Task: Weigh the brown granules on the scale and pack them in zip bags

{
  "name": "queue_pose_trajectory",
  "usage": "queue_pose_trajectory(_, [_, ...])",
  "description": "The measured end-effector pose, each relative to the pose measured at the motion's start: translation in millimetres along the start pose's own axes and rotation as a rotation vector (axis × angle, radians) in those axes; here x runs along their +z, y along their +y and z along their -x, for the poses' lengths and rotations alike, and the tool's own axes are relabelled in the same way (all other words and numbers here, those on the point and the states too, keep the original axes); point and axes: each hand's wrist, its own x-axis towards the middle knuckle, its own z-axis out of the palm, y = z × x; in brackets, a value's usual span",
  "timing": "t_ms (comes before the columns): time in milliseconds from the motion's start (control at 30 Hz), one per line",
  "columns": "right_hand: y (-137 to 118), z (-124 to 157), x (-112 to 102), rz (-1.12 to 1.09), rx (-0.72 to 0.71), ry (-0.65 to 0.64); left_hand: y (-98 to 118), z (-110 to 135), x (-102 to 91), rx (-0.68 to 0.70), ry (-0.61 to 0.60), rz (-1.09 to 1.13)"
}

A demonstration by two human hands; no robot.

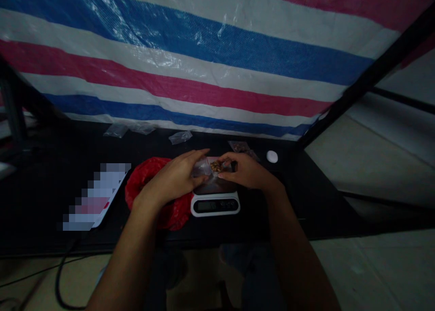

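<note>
A small clear plastic bag [201, 167] with a cluster of brown nut-like pieces [216, 166] at its right end lies on the dark platform of a white digital scale [215, 214]. My left hand [178, 172] is at the bag's left end, thumb and fingers apart on either side of it. From the right, my right hand [247, 170] has its thumb and fingertips curled around the filled end, gripping the bag there. Digits on the scale's display are too dim to read.
A red plastic-lined container [175, 216] stands left of the scale, partly under my left forearm. Farther left lies a pixelated flat device [102, 193]. Clear bags [180, 137], a filled bag [240, 146] and a white rounded object [272, 156] lie along the back, before a striped tarp [204, 89].
</note>
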Motion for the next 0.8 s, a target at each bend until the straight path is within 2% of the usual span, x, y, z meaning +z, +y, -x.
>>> queue_pose_trajectory(133, [-5, 0, 0, -0.031, -0.024, 0.015, 2, 1, 0.6, 0.007, 0.018, 0.037])
queue_pose_trajectory(400, [-27, 0, -6, 0.132, -0.163, 0.109, 2, -2, 2.4, 0.056, 0.065, 0.091])
queue_pose_trajectory(800, [-49, 1, -12, 0.035, -0.31, 0.202, 12, 2, -9.2, 0.075, 0.167, 0.257])
